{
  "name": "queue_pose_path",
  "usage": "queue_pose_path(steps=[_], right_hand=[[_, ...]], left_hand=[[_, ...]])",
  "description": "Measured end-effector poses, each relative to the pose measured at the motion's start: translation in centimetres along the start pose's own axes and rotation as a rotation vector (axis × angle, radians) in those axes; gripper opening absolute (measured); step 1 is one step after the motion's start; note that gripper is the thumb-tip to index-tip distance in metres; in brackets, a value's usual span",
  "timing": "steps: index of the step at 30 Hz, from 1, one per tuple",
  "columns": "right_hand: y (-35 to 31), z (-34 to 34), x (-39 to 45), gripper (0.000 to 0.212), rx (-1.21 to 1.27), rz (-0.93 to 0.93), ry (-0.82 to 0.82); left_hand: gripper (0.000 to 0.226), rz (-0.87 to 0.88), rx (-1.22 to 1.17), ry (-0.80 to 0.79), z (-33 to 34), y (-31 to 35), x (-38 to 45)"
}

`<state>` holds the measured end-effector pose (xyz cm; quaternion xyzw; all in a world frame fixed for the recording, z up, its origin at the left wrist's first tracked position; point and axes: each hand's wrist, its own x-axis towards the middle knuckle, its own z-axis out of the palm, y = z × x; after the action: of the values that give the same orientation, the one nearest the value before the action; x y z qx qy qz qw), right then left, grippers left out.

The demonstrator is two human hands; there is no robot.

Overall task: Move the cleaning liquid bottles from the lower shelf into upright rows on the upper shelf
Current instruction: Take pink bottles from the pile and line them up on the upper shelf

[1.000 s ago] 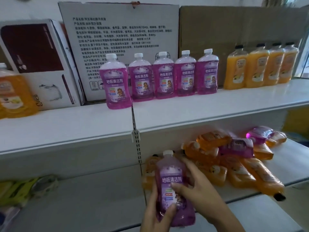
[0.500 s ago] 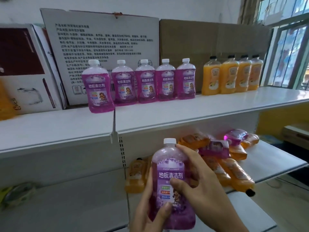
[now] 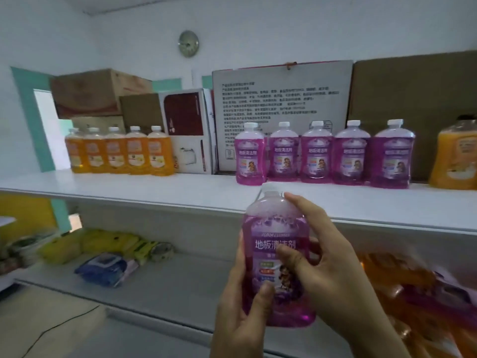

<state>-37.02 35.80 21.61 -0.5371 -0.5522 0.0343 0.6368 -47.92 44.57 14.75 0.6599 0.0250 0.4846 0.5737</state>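
Note:
I hold a purple cleaning liquid bottle (image 3: 277, 228) with a white cap upright in front of the upper shelf's edge (image 3: 154, 200). My left hand (image 3: 240, 313) grips it from below and the left, thumb across the label. My right hand (image 3: 333, 270) wraps its right side, thumb on the label. A row of several purple bottles (image 3: 320, 153) stands upright on the upper shelf behind it. Several orange bottles (image 3: 118, 151) stand in a row to the left. One more orange bottle (image 3: 454, 161) is at the right edge. Orange and purple bottles (image 3: 413, 293) lie piled on the lower shelf at right, blurred.
Cardboard boxes (image 3: 284, 109) line the back of the upper shelf. Yellow packets (image 3: 98, 241) and a blue-white pack (image 3: 105, 267) lie on the lower shelf (image 3: 167, 288) at left. A doorway (image 3: 49, 125) opens at far left.
The purple bottle has risen in both hands from the lower shelf's level to the upper shelf's edge. The view has swung left, bringing the left orange row into sight.

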Motion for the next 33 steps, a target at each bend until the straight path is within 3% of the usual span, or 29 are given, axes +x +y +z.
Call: queue_pose_path(steps=[6, 13, 19, 23, 27, 33], right_hand=[[-1.3, -0.3, 3.9, 0.066, 0.039, -0.060, -0.036], [-2.7, -6.7, 9.1, 0.071, -0.012, -0.112, -0.048], [-0.4, -9.8, 12.6, 0.085, -0.353, -0.163, -0.004], [2.5, -9.6, 13.6, 0.080, -0.505, -0.152, 0.064], [5.0, -8.8, 16.2, 0.076, -0.658, -0.133, 0.107], [8.2, -7.6, 21.2, 0.076, -0.814, -0.040, 0.110]], left_hand=[[0.056, 0.051, 0.067, 0.069, 0.6, 3.0, 2.8], [0.073, 0.185, 0.299, -0.181, 3.6, 5.0, 10.8], [0.079, 0.056, 0.391, -0.320, 5.7, 2.3, 16.5], [0.072, 0.025, 0.693, -0.270, 5.6, 0.0, 17.5], [0.033, -0.052, 1.143, -0.204, 5.2, -2.0, 17.7], [0.039, -0.011, 1.288, -0.118, 5.4, -3.2, 17.8]])
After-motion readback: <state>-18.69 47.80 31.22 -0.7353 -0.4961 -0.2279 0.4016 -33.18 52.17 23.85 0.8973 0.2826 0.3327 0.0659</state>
